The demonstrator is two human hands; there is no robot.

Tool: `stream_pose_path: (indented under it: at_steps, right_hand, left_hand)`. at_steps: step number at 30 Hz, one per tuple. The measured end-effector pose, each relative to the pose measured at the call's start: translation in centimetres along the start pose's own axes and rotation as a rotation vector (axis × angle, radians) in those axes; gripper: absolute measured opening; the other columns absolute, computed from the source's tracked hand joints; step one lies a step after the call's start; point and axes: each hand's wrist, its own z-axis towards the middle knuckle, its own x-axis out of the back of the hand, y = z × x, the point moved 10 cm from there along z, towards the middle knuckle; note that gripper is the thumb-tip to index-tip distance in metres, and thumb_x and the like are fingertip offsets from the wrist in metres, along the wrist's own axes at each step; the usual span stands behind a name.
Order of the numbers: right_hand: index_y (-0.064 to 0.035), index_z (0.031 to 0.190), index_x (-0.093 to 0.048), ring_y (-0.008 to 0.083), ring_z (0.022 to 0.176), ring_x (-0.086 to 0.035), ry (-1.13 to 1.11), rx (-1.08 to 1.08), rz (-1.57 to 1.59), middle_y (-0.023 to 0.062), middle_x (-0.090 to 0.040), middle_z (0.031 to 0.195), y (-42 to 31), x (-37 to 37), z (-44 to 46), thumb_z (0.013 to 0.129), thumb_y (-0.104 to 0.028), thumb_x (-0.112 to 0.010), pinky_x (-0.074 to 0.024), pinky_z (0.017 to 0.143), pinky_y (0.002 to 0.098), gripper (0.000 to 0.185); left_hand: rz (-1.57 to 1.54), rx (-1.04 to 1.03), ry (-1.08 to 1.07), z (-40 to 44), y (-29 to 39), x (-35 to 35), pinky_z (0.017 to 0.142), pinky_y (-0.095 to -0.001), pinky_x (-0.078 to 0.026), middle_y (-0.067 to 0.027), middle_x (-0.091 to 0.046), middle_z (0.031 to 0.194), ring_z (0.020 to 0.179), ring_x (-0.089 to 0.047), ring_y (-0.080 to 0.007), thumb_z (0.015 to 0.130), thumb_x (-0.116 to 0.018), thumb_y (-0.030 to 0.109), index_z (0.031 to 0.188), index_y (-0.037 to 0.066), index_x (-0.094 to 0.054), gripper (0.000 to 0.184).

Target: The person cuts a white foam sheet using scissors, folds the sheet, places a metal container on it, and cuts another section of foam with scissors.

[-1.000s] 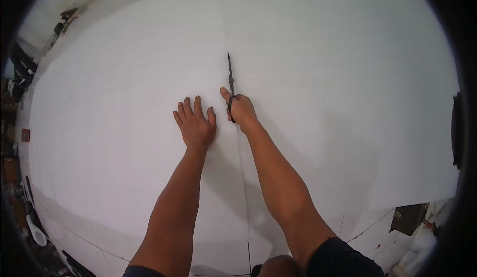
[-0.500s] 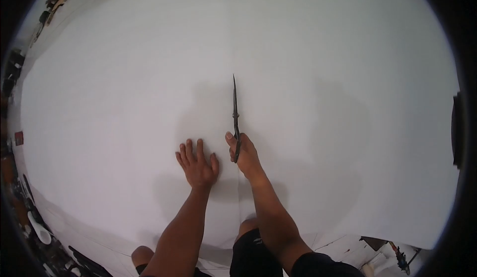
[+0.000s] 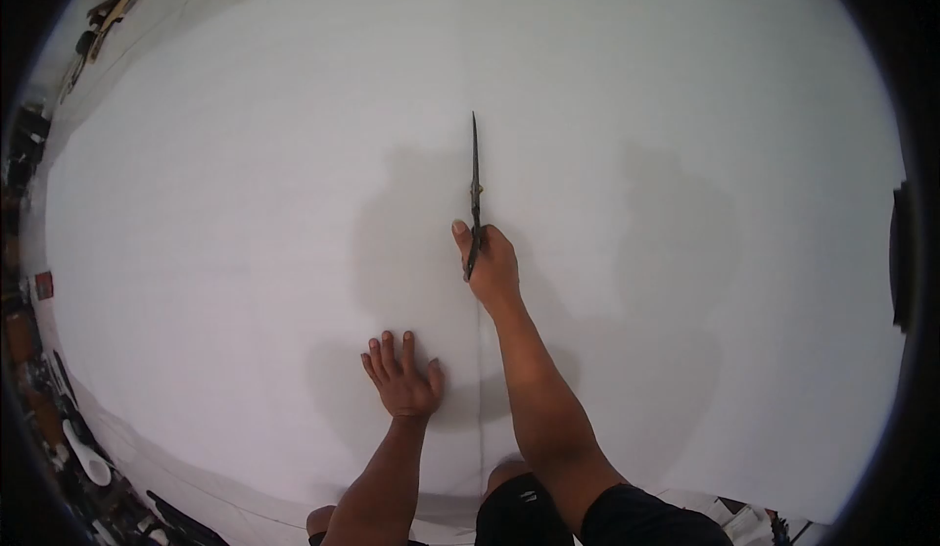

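Note:
A large white sheet (image 3: 245, 213) spreads out beneath both hands. My right hand (image 3: 497, 267) is closed around the handles of dark metal scissors (image 3: 476, 169), whose blades point away from me and look edge-on, nearly together. Behind that hand, a thin dark line runs along the sheet toward my knees; ahead of the tip a faint crease carries on. Lower and to the left, my left hand (image 3: 406, 381) lies flat on the sheet with fingers spread, holding nothing. Part of the scissor handles is hidden by my right fingers.
Along the left edge lies a clutter of dark items with a white spoon-shaped object (image 3: 88, 453) and a small red object (image 3: 44, 284). A black object (image 3: 899, 257) stands at the right edge. My knee (image 3: 509, 473) is at the sheet's near side.
My right hand has moved forward along the sheet with the scissors, and the dark line behind it is longer. My left hand sits lower in view, still flat. The view has shifted slightly.

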Motion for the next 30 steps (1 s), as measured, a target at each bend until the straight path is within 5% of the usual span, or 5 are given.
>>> stream_pose_path:
  at_steps: [8,18,25,30]
  right_hand:
    - [-0.0090,0.072,-0.049,0.0100,0.048,-0.042,-0.127,-0.078,0.107,-0.0004,-0.044,0.057,-9.5,-0.1,7.5,0.083,-0.060,-0.067,-0.0377,0.047,0.0249,0.055]
    - [-0.0049,0.075,-0.053,0.0136,0.047,-0.044,-0.097,-0.064,0.065,0.0013,-0.045,0.056,-11.7,-0.9,12.2,0.079,-0.071,-0.062,-0.0386,0.048,0.0277,0.067]
    - [-0.0081,0.072,-0.050,0.0141,0.049,-0.045,-0.105,-0.050,-0.010,0.0015,-0.045,0.056,-18.9,0.7,24.8,0.080,-0.071,-0.061,-0.0395,0.051,0.0281,0.064]
    - [-0.0095,0.069,-0.050,0.0138,0.047,-0.044,-0.143,-0.057,0.088,0.0019,-0.047,0.057,-12.6,-1.5,15.1,0.080,-0.068,-0.064,-0.0395,0.050,0.0274,0.061]
  left_hand:
    - [-0.006,-0.020,0.047,2.3,0.3,0.3,0.112,-0.0612,-0.016,-0.0222,-0.032,0.146,0.138,-0.023,-0.0448,0.083,-0.056,0.033,0.135,0.004,-0.047,0.061]
    - [0.022,-0.027,0.004,0.9,-0.3,0.3,0.112,-0.0619,-0.016,-0.0241,-0.032,0.145,0.138,-0.024,-0.0452,0.086,-0.051,0.036,0.132,0.003,-0.048,0.057]
    - [0.036,-0.039,0.012,10.7,4.8,1.9,0.112,-0.0623,-0.017,-0.0249,-0.032,0.145,0.138,-0.024,-0.0465,0.087,-0.050,0.037,0.132,0.002,-0.048,0.057]
    - [0.025,-0.036,0.039,-6.0,-1.1,0.0,0.114,-0.0600,-0.016,-0.0236,-0.035,0.144,0.140,-0.025,-0.0438,0.088,-0.048,0.039,0.130,0.005,-0.053,0.054]
